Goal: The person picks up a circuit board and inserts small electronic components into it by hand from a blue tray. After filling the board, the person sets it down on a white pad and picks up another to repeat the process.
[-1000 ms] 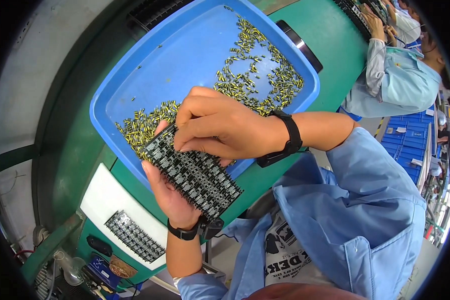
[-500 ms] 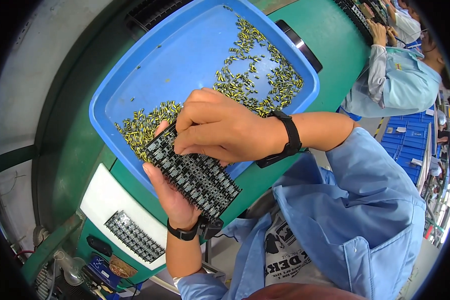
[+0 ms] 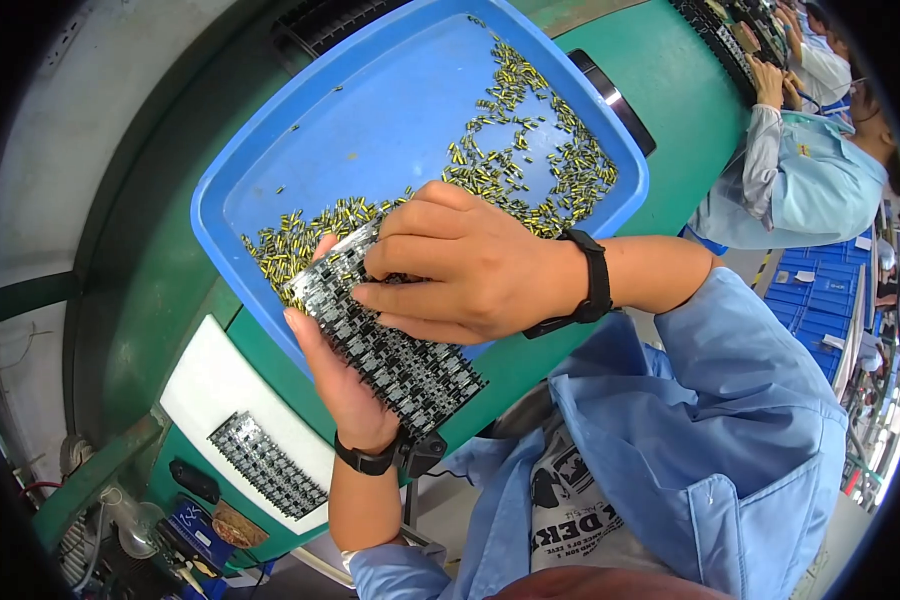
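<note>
My left hand (image 3: 342, 385) grips a dark circuit board panel (image 3: 405, 360) from beneath, its thumb along the near left edge. The panel is tilted over the near rim of a blue plastic tub (image 3: 204, 215) and carries rows of small silvery parts. Above the panel's upper half, my right hand (image 3: 480, 268) is closed, fingers bent down and pressed together. Its fingertips meet the board's surface, and whatever they pinch is hidden. Inside the tub lie many small black-and-yellow cylindrical components (image 3: 315, 230), heaped near the hands and along the right side.
A second circuit board panel (image 3: 268, 465) lies on a white pad (image 3: 210, 375) at the lower left. The bench top (image 3: 670, 130) is green. Behind the tub stands a black rack (image 3: 320, 25). At the upper right a co-worker in a light blue smock (image 3: 790, 190) sits near blue bins (image 3: 820, 290).
The panel has tipped slightly and its surface now catches more light. My right hand has shifted a little, with its fingers more extended across the board. The whole view has moved slightly.
</note>
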Motion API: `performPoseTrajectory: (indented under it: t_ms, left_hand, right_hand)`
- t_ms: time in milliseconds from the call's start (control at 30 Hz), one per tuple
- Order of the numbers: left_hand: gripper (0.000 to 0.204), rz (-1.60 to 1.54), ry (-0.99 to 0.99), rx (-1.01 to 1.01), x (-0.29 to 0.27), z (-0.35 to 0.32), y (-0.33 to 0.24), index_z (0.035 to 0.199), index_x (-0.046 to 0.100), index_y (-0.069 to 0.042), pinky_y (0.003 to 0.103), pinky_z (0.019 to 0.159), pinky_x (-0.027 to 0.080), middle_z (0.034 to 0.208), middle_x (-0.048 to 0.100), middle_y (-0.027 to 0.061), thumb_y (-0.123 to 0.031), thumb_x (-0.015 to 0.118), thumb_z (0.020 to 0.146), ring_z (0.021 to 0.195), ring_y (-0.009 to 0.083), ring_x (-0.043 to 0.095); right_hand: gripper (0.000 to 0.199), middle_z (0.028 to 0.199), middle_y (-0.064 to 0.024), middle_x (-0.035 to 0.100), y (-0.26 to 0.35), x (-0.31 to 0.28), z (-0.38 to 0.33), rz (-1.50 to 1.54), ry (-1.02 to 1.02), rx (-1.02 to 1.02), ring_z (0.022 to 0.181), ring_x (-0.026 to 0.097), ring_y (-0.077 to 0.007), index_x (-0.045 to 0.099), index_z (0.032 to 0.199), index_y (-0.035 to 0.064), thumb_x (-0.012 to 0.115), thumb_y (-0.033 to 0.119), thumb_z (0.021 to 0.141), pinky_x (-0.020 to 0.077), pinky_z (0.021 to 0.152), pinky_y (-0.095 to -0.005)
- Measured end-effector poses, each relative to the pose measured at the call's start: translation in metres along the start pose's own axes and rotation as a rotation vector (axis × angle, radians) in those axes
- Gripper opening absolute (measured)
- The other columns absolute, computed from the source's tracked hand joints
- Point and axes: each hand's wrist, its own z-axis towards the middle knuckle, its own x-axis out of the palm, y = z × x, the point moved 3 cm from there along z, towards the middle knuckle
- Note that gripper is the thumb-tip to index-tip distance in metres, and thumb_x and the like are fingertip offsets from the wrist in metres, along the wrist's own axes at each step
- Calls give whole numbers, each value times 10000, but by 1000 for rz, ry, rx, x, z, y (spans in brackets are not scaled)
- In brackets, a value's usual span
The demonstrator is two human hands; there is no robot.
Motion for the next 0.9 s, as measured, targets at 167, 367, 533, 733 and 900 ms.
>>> performPoseTrajectory:
  t_ms: [167, 367, 533, 733, 900]
  left_hand:
    - [712, -7, -33, 1, -5, 4, -1, 1682, 356, -111, 461, 1136, 526, 1557, 569, 151, -607, 300, 1173, 1356, 270, 621]
    - [638, -344, 177, 15, -15, 16, -10, 1681, 368, -164, 558, 943, 654, 1580, 545, 172, -555, 322, 1179, 1295, 307, 649]
    - [624, -319, 114, 29, -22, 17, -10, 1678, 377, -174, 587, 906, 681, 1630, 487, 184, -544, 332, 1178, 1279, 326, 652]
    - [621, -320, 106, 23, -16, 15, -10, 1667, 394, -168, 567, 879, 689, 1610, 507, 181, -545, 326, 1179, 1276, 324, 656]
    - [622, -288, 92, 28, -15, 16, -10, 1662, 400, -158, 544, 866, 691, 1586, 534, 173, -544, 317, 1180, 1285, 317, 657]
  right_hand:
    - [251, 1103, -67, 664, -2, 2, 3, 13, -25, 51, 1034, 639, -258, 766, 1113, 79, 819, 189, 893, 488, 845, -406]
    - [184, 1041, -94, 684, -26, 8, -9, 403, 107, 453, 992, 657, -298, 737, 1023, 63, 799, 193, 908, 523, 847, -435]
    - [115, 1004, -96, 706, -20, 27, -20, 269, 589, 217, 965, 669, -332, 743, 939, 57, 779, 165, 924, 549, 843, -473]
    - [115, 949, -81, 728, -26, 24, -19, 334, 395, 272, 931, 684, -332, 756, 897, 59, 806, 163, 898, 555, 834, -474]
    - [103, 934, -72, 772, -31, 13, -10, 494, 335, 498, 883, 732, -294, 768, 951, 58, 826, 128, 902, 581, 776, -406]
